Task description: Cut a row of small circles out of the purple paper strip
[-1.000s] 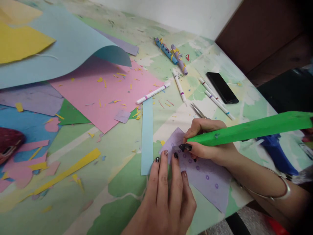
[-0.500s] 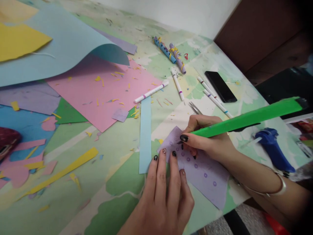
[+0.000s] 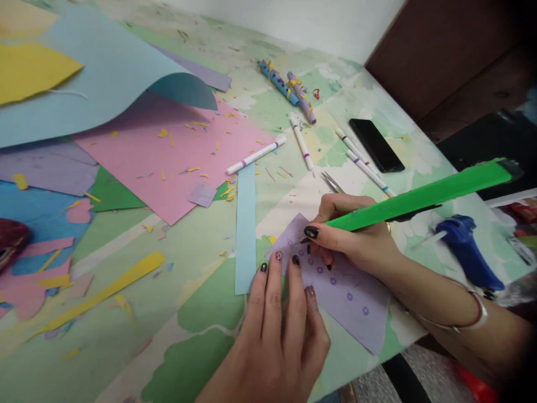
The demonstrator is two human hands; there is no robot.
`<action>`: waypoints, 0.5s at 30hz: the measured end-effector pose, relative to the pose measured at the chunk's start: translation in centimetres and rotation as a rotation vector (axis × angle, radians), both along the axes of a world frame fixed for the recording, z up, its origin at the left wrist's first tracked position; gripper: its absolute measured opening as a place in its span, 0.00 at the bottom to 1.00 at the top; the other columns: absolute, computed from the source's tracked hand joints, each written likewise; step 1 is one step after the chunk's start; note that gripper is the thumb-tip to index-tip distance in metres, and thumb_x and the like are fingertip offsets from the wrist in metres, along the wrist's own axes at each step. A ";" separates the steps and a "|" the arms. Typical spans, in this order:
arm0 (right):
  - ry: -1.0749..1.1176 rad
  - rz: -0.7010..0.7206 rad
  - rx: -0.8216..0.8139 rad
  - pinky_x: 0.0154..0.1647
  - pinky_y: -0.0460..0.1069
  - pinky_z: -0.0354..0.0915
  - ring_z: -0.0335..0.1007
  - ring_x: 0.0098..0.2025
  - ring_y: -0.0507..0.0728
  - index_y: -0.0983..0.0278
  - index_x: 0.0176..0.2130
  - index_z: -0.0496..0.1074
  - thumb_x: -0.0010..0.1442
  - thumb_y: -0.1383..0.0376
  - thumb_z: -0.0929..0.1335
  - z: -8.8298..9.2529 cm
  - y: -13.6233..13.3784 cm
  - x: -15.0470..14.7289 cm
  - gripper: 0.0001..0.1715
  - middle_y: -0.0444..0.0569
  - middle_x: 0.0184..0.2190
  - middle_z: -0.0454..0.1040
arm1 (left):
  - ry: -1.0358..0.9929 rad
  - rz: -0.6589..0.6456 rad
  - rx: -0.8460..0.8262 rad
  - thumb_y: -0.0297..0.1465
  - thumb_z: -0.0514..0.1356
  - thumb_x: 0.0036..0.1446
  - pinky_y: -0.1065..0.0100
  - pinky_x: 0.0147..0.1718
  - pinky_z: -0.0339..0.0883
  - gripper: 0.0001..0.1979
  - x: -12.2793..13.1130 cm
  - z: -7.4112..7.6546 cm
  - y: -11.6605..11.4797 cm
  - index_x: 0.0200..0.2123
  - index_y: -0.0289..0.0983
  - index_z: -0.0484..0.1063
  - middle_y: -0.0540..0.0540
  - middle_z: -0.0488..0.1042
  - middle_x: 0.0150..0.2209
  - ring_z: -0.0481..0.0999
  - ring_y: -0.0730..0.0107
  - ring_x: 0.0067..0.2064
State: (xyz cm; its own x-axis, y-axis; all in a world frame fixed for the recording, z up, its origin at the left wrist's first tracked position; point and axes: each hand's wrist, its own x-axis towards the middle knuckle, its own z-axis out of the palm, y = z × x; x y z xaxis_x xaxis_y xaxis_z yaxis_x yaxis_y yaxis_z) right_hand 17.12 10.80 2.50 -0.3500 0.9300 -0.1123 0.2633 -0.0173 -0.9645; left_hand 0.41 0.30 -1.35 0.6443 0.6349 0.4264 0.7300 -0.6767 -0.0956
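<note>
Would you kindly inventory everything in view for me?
ringed sheet: 1, purple, front
slim tool: 1, green, front right
narrow strip: 1, light blue, centre
markers: 4, white, centre and right
phone: 1, black, right
scissors: 1, silver, centre right
glue gun: 1, blue, right
paper rolls: 2, blue and purple, back
other sheets: several, mixed, left
scraps: many, mixed, scattered
unclear object: 1, dark red, left
table: 1, multicoloured, beneath
left fingers: 4 visible, painted nails, on ringed sheet
right fingers: several, black nails, around slim tool

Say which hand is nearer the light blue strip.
Left. The left hand lies just right of the light blue strip, by its near end; the right hand is farther right, over the purple paper.
</note>
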 end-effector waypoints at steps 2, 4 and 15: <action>-0.021 -0.001 0.002 0.15 0.41 0.60 0.65 0.15 0.47 0.64 0.22 0.64 0.53 0.68 0.73 0.1 -0.1 0.0 0.15 0.40 0.15 0.71 | 0.002 0.000 -0.002 0.29 0.53 0.62 0.45 0.51 0.65 0.13 0.0 0.0 0.0 0.46 0.26 0.67 0.27 0.73 0.50 0.70 0.36 0.54; -0.049 -0.007 0.011 0.15 0.41 0.60 0.64 0.15 0.47 0.64 0.22 0.64 0.53 0.67 0.73 0.1 -0.1 -0.1 0.15 0.40 0.15 0.70 | -0.004 -0.005 -0.003 0.29 0.53 0.62 0.44 0.51 0.65 0.13 0.0 -0.1 0.0 0.46 0.26 0.67 0.26 0.73 0.50 0.69 0.35 0.54; -0.114 -0.032 0.081 0.14 0.43 0.60 0.64 0.15 0.48 0.63 0.21 0.65 0.52 0.65 0.73 -0.2 -0.2 -0.2 0.15 0.41 0.15 0.71 | -0.002 -0.001 0.006 0.30 0.55 0.62 0.44 0.51 0.65 0.13 0.1 -0.1 -0.1 0.46 0.26 0.68 0.28 0.74 0.49 0.70 0.36 0.54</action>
